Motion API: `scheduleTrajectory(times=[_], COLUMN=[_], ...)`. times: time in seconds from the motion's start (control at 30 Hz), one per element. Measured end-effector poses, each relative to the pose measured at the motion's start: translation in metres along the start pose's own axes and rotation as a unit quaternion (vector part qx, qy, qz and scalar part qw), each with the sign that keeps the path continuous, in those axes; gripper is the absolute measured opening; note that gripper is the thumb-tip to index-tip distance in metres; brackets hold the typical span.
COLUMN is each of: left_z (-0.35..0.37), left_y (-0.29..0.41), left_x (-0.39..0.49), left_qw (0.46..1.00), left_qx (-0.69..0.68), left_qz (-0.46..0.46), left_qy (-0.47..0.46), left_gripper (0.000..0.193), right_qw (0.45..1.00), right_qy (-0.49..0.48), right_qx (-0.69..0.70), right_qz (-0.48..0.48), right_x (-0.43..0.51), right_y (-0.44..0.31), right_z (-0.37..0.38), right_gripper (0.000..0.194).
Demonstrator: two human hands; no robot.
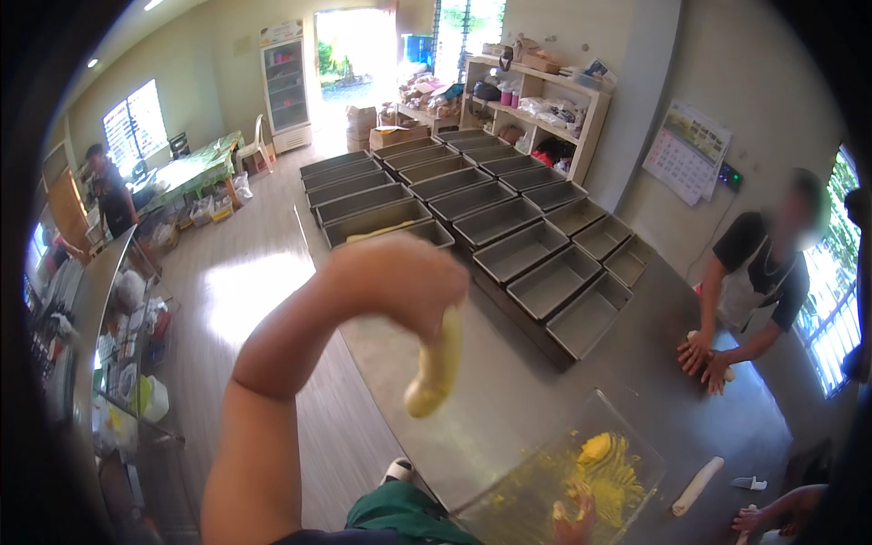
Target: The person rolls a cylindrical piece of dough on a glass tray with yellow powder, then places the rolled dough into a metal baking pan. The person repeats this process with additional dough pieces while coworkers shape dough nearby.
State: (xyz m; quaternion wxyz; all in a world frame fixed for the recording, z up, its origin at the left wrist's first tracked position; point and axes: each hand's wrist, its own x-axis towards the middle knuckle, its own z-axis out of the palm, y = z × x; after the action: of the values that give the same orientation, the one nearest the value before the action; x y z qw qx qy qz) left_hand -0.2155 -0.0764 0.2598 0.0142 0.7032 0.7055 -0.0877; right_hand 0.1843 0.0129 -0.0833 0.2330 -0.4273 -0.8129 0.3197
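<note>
My left hand (402, 279) is raised above the steel table, slightly blurred, with a limp dough roll (439, 368) coated in yellow powder hanging from its fingers. Just behind it, another yellow dough piece (381, 231) shows in a loaf pan (436, 235), partly hidden by the hand. My right hand (578, 516) is low in the picture, its spread fingertips dusted yellow. It hovers at or over a flat clear tray (504, 480) bearing a yellow powder heap (596, 447) and smears; contact is unclear.
Rows of metal loaf pans (521, 252) cover the far table. At the right a person (756, 272) presses dough with both hands. A plain dough roll (698, 485), a white-handled knife (749, 484) and another person's hand (749, 519) are near the right edge.
</note>
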Motion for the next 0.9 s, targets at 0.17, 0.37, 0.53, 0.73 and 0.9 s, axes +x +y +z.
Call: scheduleTrajectory(times=[0.17, 0.37, 0.53, 0.73, 0.9], left_z=[-0.023, -0.023, 0.087, 0.194, 0.105], left_y=[-0.159, -0.343, -0.443, -0.454, -0.426], left_x=[0.069, 0.084, 0.078, 0.078, 0.099], left_qw=[0.977, 0.955, 0.908, 0.771, 0.726], left_qx=[0.044, 0.049, 0.003, 0.048, 0.164], left_qz=[-0.166, -0.291, -0.383, -0.535, -0.305], left_qy=[-0.123, 0.011, 0.173, 0.341, 0.594], left_gripper=[0.033, 0.032, 0.034, 0.074, 0.062], right_qw=[0.993, 0.989, 0.986, 0.976, 0.968], right_qy=[0.044, 0.042, 0.011, -0.019, -0.005], right_qx=[-0.096, -0.045, -0.097, -0.136, -0.154], right_qz=[0.053, 0.136, 0.139, 0.168, 0.198], right_x=[-0.017, 0.003, 0.011, 0.011, 0.019], right_y=[-0.019, -0.076, -0.097, -0.113, -0.148], right_z=[0.026, 0.053, 0.055, 0.043, 0.029], right_gripper=[0.052, 0.052, 0.053, 0.051, 0.048])
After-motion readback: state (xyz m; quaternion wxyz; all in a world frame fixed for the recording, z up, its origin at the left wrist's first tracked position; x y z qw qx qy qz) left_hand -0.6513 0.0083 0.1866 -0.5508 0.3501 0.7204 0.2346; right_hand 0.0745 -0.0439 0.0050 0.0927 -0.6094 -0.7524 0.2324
